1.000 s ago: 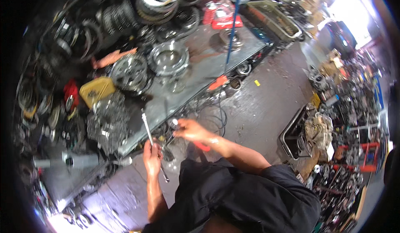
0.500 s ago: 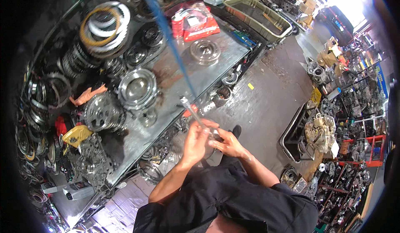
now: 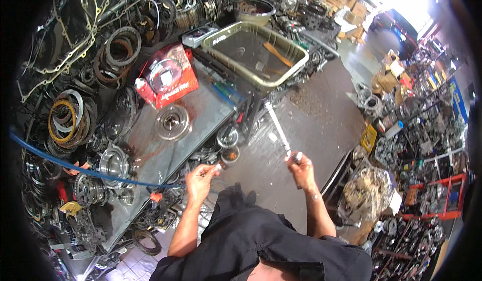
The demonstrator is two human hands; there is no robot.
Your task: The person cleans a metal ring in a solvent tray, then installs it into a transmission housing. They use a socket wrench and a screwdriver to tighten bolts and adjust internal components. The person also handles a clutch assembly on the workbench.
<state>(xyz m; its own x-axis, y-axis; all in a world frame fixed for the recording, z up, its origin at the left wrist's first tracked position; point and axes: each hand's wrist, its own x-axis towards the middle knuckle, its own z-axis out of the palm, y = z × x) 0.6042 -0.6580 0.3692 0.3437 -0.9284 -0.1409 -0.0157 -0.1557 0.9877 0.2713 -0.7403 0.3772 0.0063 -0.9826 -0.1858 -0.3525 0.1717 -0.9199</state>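
My right hand [image 3: 302, 170] is closed around the near end of a long shiny metal bar tool [image 3: 277, 125]. Its far end points up and slightly left, over the floor beside the bench. Whether it is a wrench or another bar tool I cannot make out. Well apart to the left, my left hand [image 3: 200, 181] is raised near the bench edge. Its thumb and fingers pinch a small, pale, shiny piece [image 3: 218, 167] too small to name. A metal cup-shaped part [image 3: 230, 154] lies just beyond that hand.
On the steel bench [image 3: 201, 123] sit a round metal part [image 3: 172, 122], a red package [image 3: 173, 77] and a wash tub [image 3: 305, 60]. Stacked rings [image 3: 64, 120] crowd its left side. A blue hose [image 3: 90, 171] crosses the left. A bagged casing [image 3: 369, 190] stands right.
My hands have come apart; the bar tool is now in my right hand, moved right. The view has turned, with bench items shifting left. The blue hose now lies lower and flatter across the left.
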